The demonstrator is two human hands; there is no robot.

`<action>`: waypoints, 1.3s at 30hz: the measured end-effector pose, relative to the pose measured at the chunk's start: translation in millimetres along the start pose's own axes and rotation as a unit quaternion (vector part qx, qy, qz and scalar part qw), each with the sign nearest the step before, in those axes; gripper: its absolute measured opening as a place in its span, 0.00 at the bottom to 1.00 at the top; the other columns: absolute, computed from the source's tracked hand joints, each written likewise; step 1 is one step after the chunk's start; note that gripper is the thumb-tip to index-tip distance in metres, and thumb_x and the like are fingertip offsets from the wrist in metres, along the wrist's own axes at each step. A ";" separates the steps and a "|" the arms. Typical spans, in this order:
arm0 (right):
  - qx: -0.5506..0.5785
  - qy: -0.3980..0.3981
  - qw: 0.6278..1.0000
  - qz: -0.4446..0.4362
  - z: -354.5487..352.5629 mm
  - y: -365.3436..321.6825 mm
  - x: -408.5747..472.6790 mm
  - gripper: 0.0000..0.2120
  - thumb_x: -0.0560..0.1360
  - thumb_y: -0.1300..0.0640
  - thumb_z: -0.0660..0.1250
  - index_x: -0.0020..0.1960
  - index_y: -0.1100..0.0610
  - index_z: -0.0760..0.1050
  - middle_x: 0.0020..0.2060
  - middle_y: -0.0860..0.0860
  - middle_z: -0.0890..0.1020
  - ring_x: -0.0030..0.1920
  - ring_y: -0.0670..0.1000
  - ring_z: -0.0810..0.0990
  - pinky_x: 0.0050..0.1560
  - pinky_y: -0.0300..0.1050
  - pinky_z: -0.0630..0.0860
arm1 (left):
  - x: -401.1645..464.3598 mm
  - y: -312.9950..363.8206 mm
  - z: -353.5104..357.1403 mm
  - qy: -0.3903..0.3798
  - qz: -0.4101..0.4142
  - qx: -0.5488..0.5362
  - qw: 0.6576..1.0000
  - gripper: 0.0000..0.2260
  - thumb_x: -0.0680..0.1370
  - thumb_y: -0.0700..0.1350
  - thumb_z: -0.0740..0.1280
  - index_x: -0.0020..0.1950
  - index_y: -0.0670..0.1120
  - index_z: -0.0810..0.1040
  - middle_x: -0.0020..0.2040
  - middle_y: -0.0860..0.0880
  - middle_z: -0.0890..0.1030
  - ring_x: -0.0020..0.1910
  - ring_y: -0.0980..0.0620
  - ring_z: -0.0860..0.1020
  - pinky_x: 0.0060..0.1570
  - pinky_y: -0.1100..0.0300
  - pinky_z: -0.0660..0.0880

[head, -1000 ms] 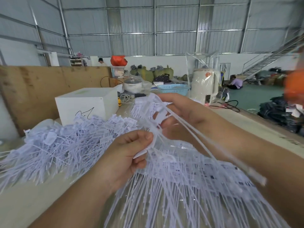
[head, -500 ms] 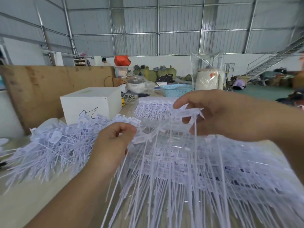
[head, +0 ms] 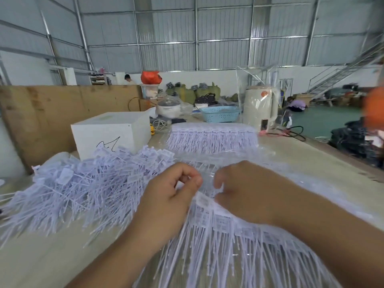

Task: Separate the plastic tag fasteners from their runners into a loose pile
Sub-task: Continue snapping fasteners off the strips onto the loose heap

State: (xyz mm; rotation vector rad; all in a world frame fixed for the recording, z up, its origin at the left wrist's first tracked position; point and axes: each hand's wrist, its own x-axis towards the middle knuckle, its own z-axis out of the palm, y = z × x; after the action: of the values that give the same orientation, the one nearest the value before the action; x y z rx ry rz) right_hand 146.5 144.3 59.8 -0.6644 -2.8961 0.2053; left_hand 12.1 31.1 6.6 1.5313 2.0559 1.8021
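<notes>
A loose pile of white plastic tag fasteners (head: pixel 87 190) spreads over the table on the left. In front of me lies a sheet of fasteners still joined on their runners (head: pixel 228 235), its thin tails hanging toward me. My left hand (head: pixel 166 204) curls its fingers and pinches the sheet's upper left edge. My right hand (head: pixel 249 196) lies close beside it with fingers curled over the sheet's top edge, gripping it. The fingertips of both hands are partly hidden. A second joined sheet (head: pixel 212 138) lies farther back on clear plastic.
A white box (head: pixel 110 134) stands behind the loose pile, with a plywood board (head: pixel 52 113) at the back left. A blue basket (head: pixel 220 114), a cooker pot (head: pixel 168 109) and a cream kettle (head: pixel 260 109) crowd the table's far end. The table's right edge (head: pixel 342 163) drops to the floor.
Both hands have come down from holding a sheet raised in the air. They now meet close together at the top edge of the sheet on the table.
</notes>
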 end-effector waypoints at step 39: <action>0.159 0.128 0.962 -0.182 37.2 31.0 -6.9 0.13 0.78 0.42 0.63 0.42 0.50 0.76 0.27 0.45 0.71 0.29 0.45 0.71 0.30 0.42 0.66 | -2.1 -0.5 2.0 -0.192 -0.095 -0.096 0.972 0.09 0.74 0.56 0.64 0.38 0.56 0.79 0.27 0.51 0.76 0.25 0.51 0.73 0.31 0.61 0.70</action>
State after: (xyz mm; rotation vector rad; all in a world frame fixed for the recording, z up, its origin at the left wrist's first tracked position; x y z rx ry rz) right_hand 158.6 165.3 17.3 -0.0904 -2.5893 0.4825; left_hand 14.0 31.3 4.4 1.4372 1.7255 1.4506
